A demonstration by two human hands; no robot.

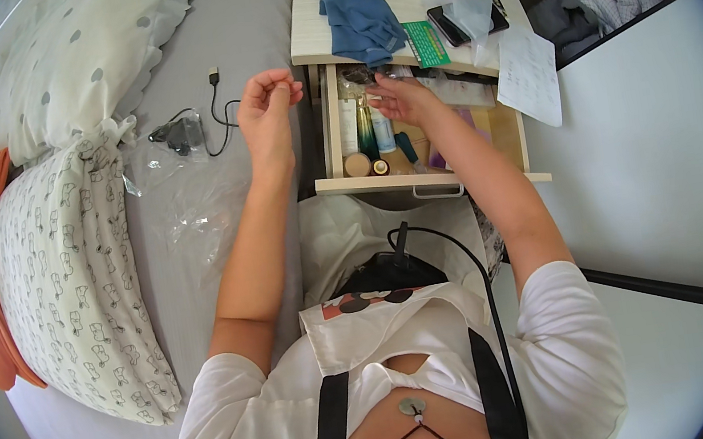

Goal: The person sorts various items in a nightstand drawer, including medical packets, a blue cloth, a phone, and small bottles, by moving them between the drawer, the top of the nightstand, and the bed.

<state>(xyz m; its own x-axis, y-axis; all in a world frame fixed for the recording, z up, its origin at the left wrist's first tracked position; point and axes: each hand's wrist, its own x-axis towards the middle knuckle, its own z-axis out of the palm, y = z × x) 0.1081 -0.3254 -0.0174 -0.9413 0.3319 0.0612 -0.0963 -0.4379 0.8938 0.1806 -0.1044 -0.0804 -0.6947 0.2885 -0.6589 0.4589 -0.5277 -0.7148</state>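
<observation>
My right hand point(407, 99) reaches into the back of an open drawer point(391, 181). Its thumb and fingertips close on a small dark, shiny thing point(361, 76), partly hidden, whose kind I cannot make out. Below that hand lie a dark green-and-gold bottle point(366, 132), a white-and-blue tube point(383, 132), a round beige-lidded jar point(356, 165) and a dark teal slim item point(406, 147). My left hand point(269, 121) hovers left of the drawer, over the bed's edge, with its fingers curled in and nothing visible in them.
Above the drawer, the tabletop point(307, 32) carries a blue cloth point(361, 20), a green card point(426, 43), a phone point(450, 26) and a paper sheet point(528, 78). On the grey bed point(226, 30) lie a black cable point(214, 104), clear plastic wrapping point(189, 215) and a patterned pillow point(63, 278).
</observation>
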